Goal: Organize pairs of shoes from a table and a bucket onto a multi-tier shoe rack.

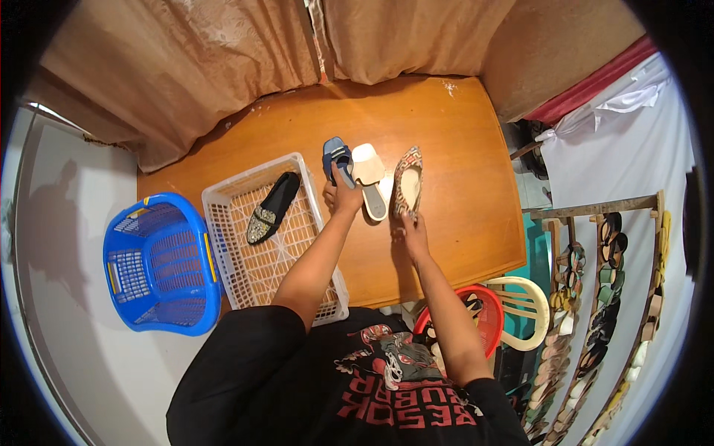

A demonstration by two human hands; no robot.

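Wood table [465,175], tan curtains [409,37] far side
left hand [346,195] gripping one blue slide [336,147], right hand [413,230] pinching one patterned flat [408,178]

On the one table [465,186] I count three pieces of footwear: one blue sandal [337,151], one cream sandal [367,169], one patterned shoe [409,182]. There's one black shoe [277,207], one white crate [256,275], one blue basket [175,256], one red tub [489,320], one chair [541,305], and two hands, left hand [345,196] and right hand [413,234].
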